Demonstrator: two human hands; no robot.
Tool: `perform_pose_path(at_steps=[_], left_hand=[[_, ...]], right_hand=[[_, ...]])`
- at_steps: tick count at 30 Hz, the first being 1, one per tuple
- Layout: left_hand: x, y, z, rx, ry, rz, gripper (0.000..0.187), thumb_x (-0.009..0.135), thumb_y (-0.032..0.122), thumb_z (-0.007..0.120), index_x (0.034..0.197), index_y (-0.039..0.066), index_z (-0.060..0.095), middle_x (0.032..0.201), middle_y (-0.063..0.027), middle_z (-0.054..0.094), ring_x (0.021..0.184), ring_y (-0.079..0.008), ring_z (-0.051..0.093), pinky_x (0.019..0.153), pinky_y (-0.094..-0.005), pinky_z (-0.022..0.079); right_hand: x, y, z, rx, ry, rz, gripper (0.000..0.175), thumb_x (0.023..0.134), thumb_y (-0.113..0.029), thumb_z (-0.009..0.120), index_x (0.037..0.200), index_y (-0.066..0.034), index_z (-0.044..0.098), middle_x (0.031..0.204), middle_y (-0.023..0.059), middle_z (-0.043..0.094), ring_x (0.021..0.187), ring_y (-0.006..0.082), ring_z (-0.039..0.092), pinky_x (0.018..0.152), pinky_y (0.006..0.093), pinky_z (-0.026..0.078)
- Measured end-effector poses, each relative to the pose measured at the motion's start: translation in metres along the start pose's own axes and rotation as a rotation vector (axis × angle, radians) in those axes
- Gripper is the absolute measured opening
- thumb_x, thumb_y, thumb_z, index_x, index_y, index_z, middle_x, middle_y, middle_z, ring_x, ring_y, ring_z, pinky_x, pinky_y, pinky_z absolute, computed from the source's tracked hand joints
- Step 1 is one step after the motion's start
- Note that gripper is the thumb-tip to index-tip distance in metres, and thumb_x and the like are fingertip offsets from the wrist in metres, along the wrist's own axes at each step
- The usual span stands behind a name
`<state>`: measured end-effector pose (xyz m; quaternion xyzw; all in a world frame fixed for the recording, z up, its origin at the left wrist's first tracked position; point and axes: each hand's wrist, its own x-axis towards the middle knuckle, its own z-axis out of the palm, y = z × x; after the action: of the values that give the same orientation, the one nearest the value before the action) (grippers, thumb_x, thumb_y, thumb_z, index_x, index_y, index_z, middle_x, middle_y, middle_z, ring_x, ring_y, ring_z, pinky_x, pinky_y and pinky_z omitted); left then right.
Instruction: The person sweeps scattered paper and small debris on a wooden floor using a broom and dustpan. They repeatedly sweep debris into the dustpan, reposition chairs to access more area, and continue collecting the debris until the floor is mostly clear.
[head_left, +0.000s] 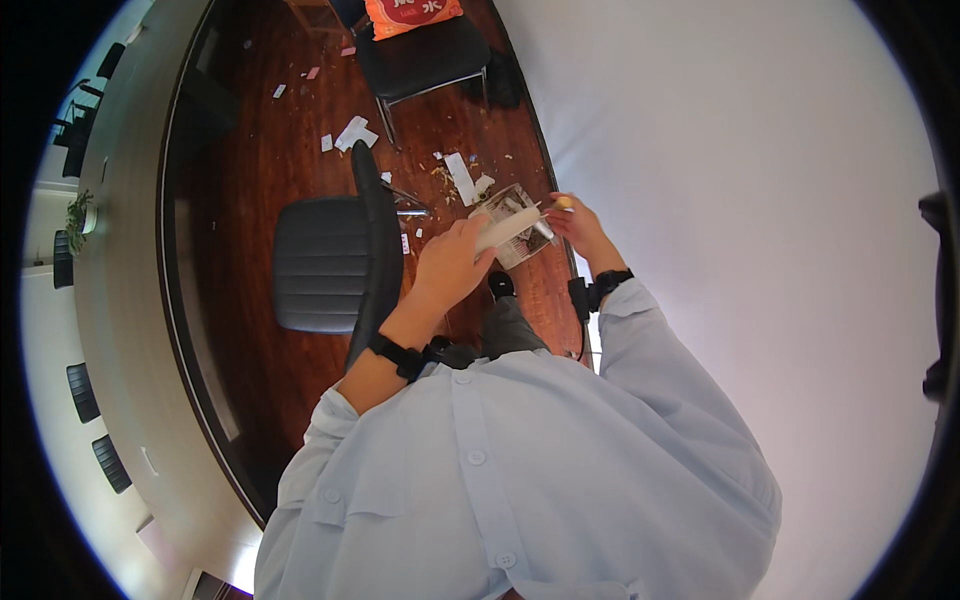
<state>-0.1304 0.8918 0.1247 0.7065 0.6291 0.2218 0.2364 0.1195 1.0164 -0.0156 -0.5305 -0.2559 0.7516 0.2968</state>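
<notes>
My left hand (452, 259) is closed around a long, whitish, bottle-like object (511, 229), whose narrow end points toward my right hand. The material of this object is hard to make out. Between the fingertips of my right hand (576, 227) is a small yellowish round piece (563, 202), apart from the whitish object. Below both hands, a pale slatted basket (516, 260) with loose litter inside stands on the floor, partly hidden by the whitish object and my left hand.
A black chair (322, 262) stands close by my left arm. Farther off, another black chair (424, 60) bears an orange printed bag (412, 15). Paper scraps (356, 133) and crumbs litter the dark red wood floor (247, 262). A white wall (712, 187) rises at my right.
</notes>
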Motion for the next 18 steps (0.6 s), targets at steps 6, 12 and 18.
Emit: perform_pose_path(at_steps=[6, 12, 18], left_hand=[[0.021, -0.001, 0.012, 0.009, -0.125, -0.143, 0.042, 0.088, 0.034, 0.06, 0.12, 0.008, 0.054, 0.106, -0.0134, 0.062, 0.091, -0.0327, 0.062, 0.077, -0.0411, 0.051], [0.026, 0.003, 0.023, 0.008, -0.13, -0.179, 0.044, 0.088, 0.037, 0.06, 0.121, 0.009, 0.054, 0.107, -0.0138, 0.062, 0.092, -0.0346, 0.062, 0.079, -0.0426, 0.05], [0.021, -0.001, 0.017, -0.007, -0.086, -0.113, 0.044, 0.088, 0.036, 0.059, 0.122, 0.009, 0.053, 0.108, -0.0131, 0.06, 0.093, -0.034, 0.061, 0.078, -0.0423, 0.05]], right_hand=[[0.029, 0.011, 0.029, -0.281, -0.037, 0.117, 0.036, 0.094, -0.043, 0.036, 0.109, -0.0168, 0.055, 0.095, 0.0046, 0.06, 0.087, 0.0172, 0.059, 0.07, 0.0375, 0.051], [0.024, 0.009, 0.025, -0.401, -0.117, 0.149, 0.044, 0.093, -0.049, 0.032, 0.121, -0.0192, 0.047, 0.101, 0.0067, 0.057, 0.082, 0.0198, 0.06, 0.071, 0.0461, 0.053], [0.022, 0.005, 0.03, -0.413, -0.127, 0.201, 0.05, 0.094, -0.05, 0.032, 0.137, -0.0243, 0.037, 0.099, 0.0065, 0.056, 0.081, 0.02, 0.058, 0.073, 0.0459, 0.054]])
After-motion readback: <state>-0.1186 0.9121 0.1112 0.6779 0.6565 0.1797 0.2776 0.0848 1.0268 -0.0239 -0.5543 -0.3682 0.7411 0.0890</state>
